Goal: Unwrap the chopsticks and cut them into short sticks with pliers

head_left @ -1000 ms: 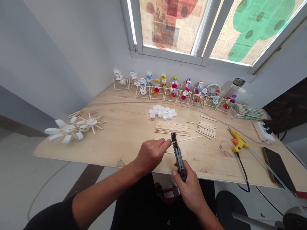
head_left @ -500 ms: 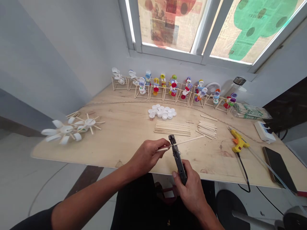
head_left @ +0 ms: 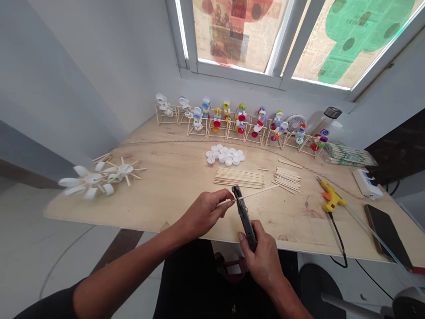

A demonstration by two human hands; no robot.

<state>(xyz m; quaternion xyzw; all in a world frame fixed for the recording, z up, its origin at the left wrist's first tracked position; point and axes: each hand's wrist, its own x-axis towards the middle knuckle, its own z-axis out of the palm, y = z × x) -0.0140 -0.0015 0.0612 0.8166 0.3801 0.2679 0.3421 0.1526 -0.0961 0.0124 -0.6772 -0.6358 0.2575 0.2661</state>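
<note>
My left hand (head_left: 212,208) is closed in a pinch on a thin wooden stick (head_left: 260,192), which slants up to the right above the table. My right hand (head_left: 264,254) is wrapped round the handles of dark multi-tool pliers (head_left: 245,217). Their jaws point up and away from me and meet the stick just right of my left fingertips. Behind my hands lie a row of long sticks (head_left: 239,178) and, to its right, a pile of shorter sticks (head_left: 287,179). White bottle caps (head_left: 226,155) are grouped farther back.
Stick frames with coloured caps (head_left: 241,124) line the wall. White wheel-like pieces (head_left: 93,178) lie at the left. To the right are a yellow glue gun (head_left: 332,197) with its cord, a phone (head_left: 387,235), a power strip (head_left: 368,184) and a bagged bundle of sticks (head_left: 348,155).
The stick has slid slightly left through the jaws, so its right end is nearer the pliers. Both hands keep their hold, and the view has shifted a little.
</note>
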